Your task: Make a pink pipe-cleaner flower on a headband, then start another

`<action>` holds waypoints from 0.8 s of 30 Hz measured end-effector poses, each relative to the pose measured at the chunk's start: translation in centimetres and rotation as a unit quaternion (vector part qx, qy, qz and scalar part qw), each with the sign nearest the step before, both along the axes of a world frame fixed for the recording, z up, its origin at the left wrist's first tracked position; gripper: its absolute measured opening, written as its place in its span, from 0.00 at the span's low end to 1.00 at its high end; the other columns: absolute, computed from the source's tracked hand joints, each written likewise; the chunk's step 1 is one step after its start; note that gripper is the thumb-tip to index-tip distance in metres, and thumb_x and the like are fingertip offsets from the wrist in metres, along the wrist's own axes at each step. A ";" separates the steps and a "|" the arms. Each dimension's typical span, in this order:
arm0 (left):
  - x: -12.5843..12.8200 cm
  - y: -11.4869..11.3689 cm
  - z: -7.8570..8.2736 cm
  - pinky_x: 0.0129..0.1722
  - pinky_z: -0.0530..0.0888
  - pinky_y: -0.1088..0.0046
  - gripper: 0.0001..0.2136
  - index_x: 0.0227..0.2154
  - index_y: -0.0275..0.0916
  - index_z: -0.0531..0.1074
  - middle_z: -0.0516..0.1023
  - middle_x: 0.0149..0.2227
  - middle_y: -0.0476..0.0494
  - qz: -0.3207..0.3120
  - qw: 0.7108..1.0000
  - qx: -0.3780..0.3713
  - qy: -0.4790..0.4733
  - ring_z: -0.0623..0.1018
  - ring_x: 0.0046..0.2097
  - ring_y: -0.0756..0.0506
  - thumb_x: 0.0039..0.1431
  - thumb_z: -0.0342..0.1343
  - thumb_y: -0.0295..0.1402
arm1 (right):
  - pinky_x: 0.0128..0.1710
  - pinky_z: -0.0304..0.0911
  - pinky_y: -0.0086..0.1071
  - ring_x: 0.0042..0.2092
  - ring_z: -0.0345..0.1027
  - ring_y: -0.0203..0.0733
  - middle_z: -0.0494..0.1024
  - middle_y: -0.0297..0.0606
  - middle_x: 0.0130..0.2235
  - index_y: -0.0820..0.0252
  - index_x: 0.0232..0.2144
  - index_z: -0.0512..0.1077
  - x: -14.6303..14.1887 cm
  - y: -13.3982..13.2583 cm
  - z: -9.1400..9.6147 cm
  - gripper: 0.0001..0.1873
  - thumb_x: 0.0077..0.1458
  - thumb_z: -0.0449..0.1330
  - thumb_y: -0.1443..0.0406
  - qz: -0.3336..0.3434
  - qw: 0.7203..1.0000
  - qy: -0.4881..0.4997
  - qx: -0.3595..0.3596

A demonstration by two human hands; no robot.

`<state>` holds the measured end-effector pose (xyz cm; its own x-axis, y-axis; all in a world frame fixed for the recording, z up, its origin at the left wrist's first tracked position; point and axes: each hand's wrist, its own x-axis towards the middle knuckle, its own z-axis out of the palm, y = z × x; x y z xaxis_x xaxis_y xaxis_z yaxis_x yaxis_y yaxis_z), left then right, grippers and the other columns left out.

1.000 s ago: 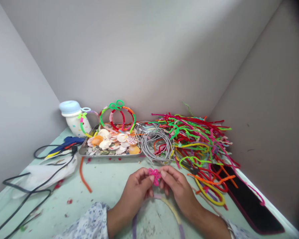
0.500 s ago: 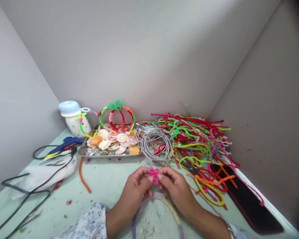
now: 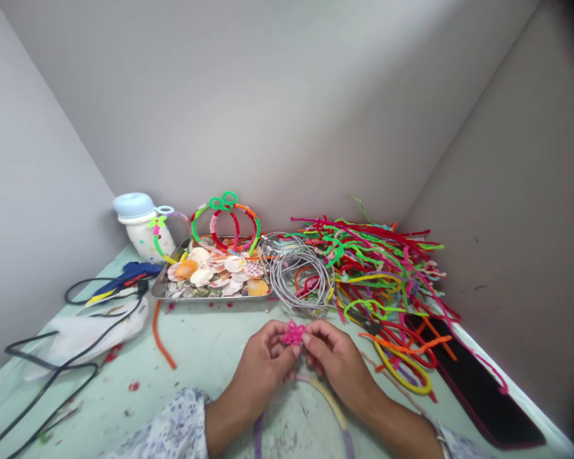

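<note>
Gently does it with the pink looped flower (image 3: 294, 333) between your fingertips: it looks soft and bendable, so a light pinch near its middle should steady it without squashing the petals, and small nudges, one loop at a time, would likely shape it better than a hard pull. It sits just above the worktop (image 3: 210, 357), about midway between the left and right edges and on your side of the metal tray (image 3: 210, 298). Your left hand (image 3: 263, 366) is curled, thumb and fingers pinched on the flower's left and lower part; your right hand (image 3: 339, 360) is pinched too, its thumb and forefinger at the flower's right side, so the two hands nearly meet, though the curled fingers underneath are partly hidden. Below your wrists lies a pastel band (image 3: 333, 405), apart from the flower. Farther out, the tray of shells (image 3: 220, 271) stands toward the worktop's far edge, with a coil of grey wire (image 3: 301, 280) just right of it, and a heap of fuzzy stems (image 3: 377, 255) fills the far right corner.
</note>
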<state>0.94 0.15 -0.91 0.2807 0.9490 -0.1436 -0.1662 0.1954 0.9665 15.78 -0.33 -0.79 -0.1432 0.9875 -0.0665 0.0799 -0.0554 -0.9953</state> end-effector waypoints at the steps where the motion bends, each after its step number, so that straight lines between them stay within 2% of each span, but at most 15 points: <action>1: 0.0 0.0 0.1 0.19 0.64 0.82 0.12 0.35 0.35 0.67 0.73 0.24 0.51 0.001 1.000 0.000 0.006 0.66 0.19 0.57 0.51 0.61 0.35 | 0.21 0.51 0.25 0.21 0.54 0.31 0.65 0.27 0.21 0.60 0.27 0.65 0.0 0.0 0.0 0.10 0.57 0.55 0.60 0.002 1.000 -0.001 0.000; 9: 0.0 0.1 0.7 0.18 0.61 0.81 0.08 0.30 0.36 0.67 0.68 0.18 0.55 -0.009 0.999 0.000 0.046 0.64 0.17 0.55 0.52 0.59 0.35 | 0.22 0.53 0.25 0.23 0.57 0.31 0.69 0.30 0.26 0.60 0.35 0.68 0.0 -0.2 0.3 0.10 0.55 0.58 0.58 -0.008 1.000 0.014 0.020; 17: 0.0 -0.3 0.2 0.22 0.62 0.80 0.06 0.31 0.35 0.68 0.68 0.21 0.54 -0.020 0.994 0.038 0.104 0.65 0.21 0.54 0.54 0.56 0.33 | 0.20 0.52 0.25 0.20 0.56 0.31 0.67 0.29 0.20 0.61 0.28 0.70 -0.3 0.1 0.2 0.11 0.54 0.59 0.58 -0.027 1.000 -0.012 -0.009; 24: -0.2 -0.7 -0.2 0.25 0.63 0.78 0.07 0.33 0.36 0.70 0.72 0.24 0.50 -0.010 0.980 0.099 0.175 0.67 0.25 0.52 0.58 0.52 0.35 | 0.18 0.51 0.24 0.17 0.55 0.30 0.66 0.27 0.18 0.61 0.28 0.69 -0.2 0.4 0.2 0.14 0.54 0.57 0.55 -0.016 0.999 -0.012 -0.048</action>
